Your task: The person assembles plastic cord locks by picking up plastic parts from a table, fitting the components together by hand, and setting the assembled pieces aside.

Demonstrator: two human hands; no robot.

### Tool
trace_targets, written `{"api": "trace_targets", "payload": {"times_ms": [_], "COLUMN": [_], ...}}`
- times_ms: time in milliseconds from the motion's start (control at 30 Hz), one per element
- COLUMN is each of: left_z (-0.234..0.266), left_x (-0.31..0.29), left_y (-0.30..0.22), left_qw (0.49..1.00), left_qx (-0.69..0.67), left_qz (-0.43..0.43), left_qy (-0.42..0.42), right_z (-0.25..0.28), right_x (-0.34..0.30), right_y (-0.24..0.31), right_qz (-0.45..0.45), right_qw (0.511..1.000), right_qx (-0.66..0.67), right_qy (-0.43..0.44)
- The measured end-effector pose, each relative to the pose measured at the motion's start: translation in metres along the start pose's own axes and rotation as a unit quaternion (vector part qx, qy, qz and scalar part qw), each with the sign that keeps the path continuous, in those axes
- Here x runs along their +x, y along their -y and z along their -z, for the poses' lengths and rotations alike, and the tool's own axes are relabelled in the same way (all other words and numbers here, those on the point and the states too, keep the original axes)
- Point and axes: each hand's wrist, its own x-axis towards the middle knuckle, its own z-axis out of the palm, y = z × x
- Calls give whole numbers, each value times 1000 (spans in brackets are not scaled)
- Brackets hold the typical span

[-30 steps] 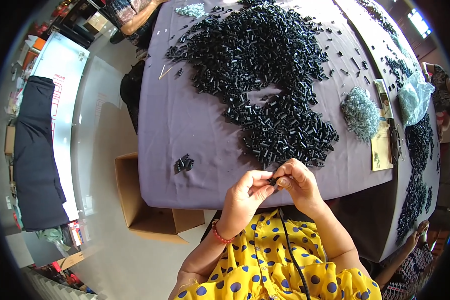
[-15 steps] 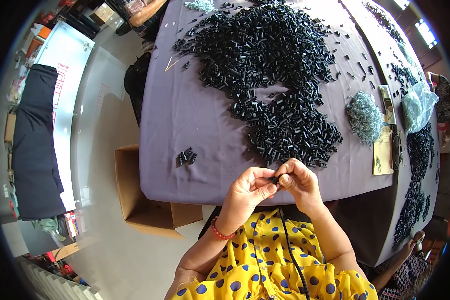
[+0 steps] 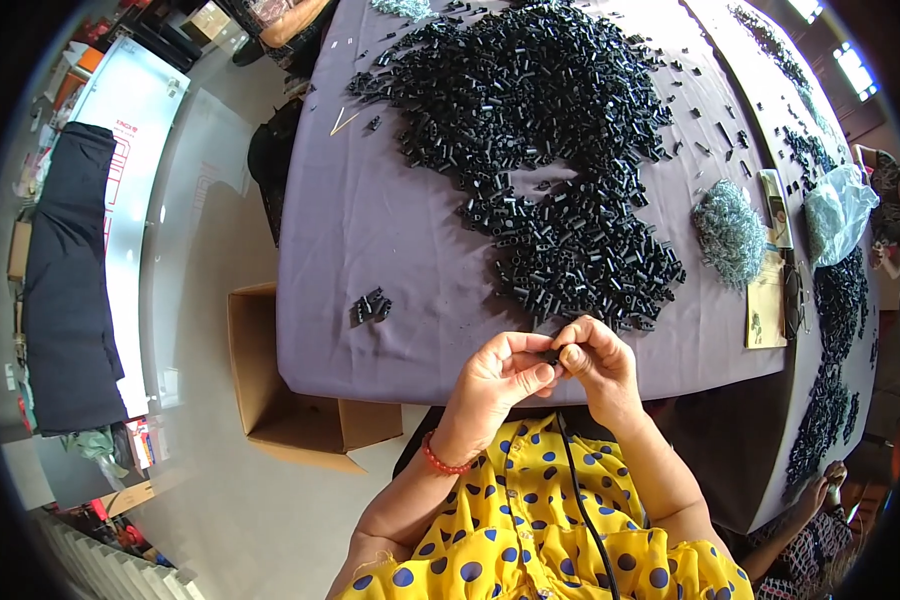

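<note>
Both of my hands meet just over the table's near edge, in front of a large heap of small black plastic pieces (image 3: 560,190). Pinched between the fingertips of my left hand (image 3: 505,378) and my right hand (image 3: 600,372) is one small black plastic piece (image 3: 551,356), mostly covered by the fingers. Left of the hands, a small cluster of black pieces (image 3: 372,306) lies apart on the purple-grey cloth (image 3: 370,230). To the right of the heap sits a tangled pile of thin silvery metal bits (image 3: 730,235), too fine to make out singly.
An open cardboard box (image 3: 315,428) stands below the table's left corner. A yellowish card (image 3: 766,318), glasses (image 3: 796,300) and a clear plastic bag (image 3: 838,212) lie at the right. Another person's hands (image 3: 828,484) show at lower right. Dark trousers (image 3: 75,290) lie on a white panel.
My hands stay together over the same spot, with small finger shifts around the black piece. The piece is a little more hidden now. The piles look unchanged.
</note>
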Motion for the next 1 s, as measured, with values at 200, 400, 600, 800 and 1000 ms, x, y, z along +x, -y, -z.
{"api": "trace_targets", "payload": {"times_ms": [200, 400, 600, 800, 1000], "left_z": [-1, -4, -6, 0, 0], "left_x": [-2, -7, -8, -3, -3], "left_y": [0, -2, 3, 7, 5], "left_qw": [999, 938, 948, 999, 999], "left_qx": [37, 322, 284, 3, 9], "left_qz": [-33, -117, -125, -2, -13], "left_qy": [1, -52, -72, -33, -38], "right_z": [0, 9, 6, -7, 8], "right_x": [-1, 10, 3, -3, -4], "right_y": [7, 12, 0, 0, 0], "right_qz": [36, 283, 171, 7, 103], "right_qw": [993, 838, 915, 994, 957], "right_qx": [-109, -466, -365, -89, -270], "right_qy": [-25, -5, -30, -58, -12]}}
